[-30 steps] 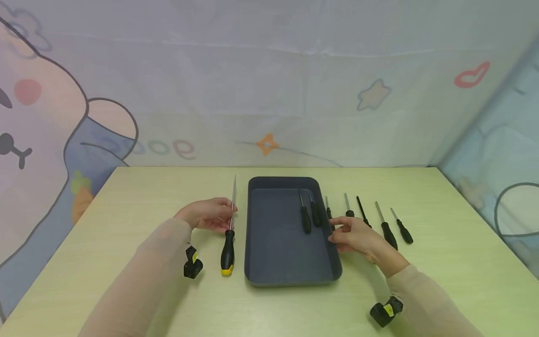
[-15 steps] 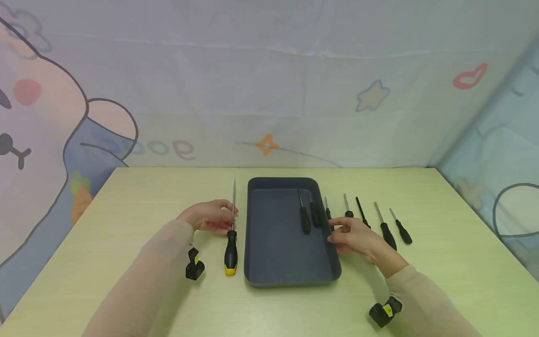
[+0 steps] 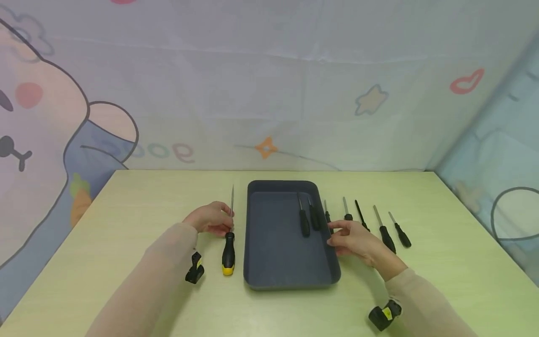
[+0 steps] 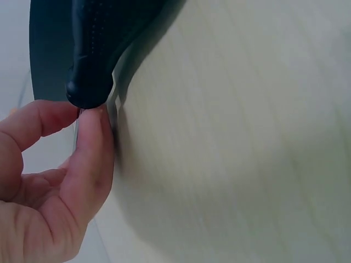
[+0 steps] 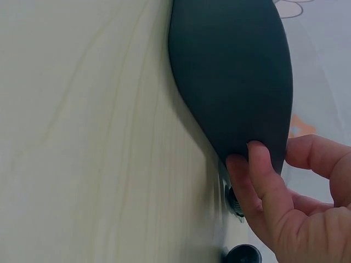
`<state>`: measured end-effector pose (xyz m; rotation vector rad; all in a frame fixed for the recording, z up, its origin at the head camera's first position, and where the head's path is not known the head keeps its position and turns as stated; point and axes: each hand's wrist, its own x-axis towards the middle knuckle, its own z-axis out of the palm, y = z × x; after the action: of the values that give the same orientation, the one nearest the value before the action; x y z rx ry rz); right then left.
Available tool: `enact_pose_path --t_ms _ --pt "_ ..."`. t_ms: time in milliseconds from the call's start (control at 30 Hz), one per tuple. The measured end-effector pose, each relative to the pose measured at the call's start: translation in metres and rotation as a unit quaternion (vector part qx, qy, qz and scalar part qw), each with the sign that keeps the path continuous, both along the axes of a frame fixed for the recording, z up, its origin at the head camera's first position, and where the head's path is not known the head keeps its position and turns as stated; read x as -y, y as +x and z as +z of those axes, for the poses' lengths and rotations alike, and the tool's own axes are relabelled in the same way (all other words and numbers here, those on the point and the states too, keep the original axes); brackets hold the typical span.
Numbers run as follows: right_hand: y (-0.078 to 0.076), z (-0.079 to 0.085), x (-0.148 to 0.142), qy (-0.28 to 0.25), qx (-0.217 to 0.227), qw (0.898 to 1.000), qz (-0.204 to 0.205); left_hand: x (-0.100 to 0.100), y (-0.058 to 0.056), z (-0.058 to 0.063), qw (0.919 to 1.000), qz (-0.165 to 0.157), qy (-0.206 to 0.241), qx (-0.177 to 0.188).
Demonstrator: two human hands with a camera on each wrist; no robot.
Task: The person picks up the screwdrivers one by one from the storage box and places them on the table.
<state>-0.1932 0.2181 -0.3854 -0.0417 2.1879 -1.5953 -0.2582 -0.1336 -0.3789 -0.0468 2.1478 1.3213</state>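
Note:
My left hand point(image 3: 210, 218) pinches the shaft of a long screwdriver point(image 3: 229, 252) with a black handle and yellow end, left of the dark grey tray point(image 3: 269, 248). In the left wrist view, thumb and fingers meet on the shaft right at the handle's collar point(image 4: 90, 90). My right hand point(image 3: 355, 241) holds the tray's right side; in the right wrist view two fingertips point(image 5: 256, 150) press the outer wall while the thumb reaches over the rim. Two black-handled screwdrivers lie inside the tray, a longer one point(image 3: 305, 223) and a shorter one point(image 3: 314, 217).
Right of the tray several more screwdrivers lie in a row, among them one with a flared handle point(image 3: 387, 239) and a small one at the far right point(image 3: 403, 235). My right hand partly hides the nearest ones. A printed cloth point(image 3: 294, 93) hangs behind the wooden table point(image 3: 147, 206).
The long screwdriver's handle swings slightly right, then back left, while its tip comes a little nearer. My left hand shifts slightly. My right hand stays at the tray's side.

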Motion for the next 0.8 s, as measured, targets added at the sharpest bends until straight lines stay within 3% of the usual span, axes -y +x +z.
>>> enact_pose_path --t_ms 800 --pt "0.001 0.000 -0.001 -0.002 -0.001 1.000 0.000 -0.016 0.006 0.001 0.9956 0.041 -0.046 -0.071"
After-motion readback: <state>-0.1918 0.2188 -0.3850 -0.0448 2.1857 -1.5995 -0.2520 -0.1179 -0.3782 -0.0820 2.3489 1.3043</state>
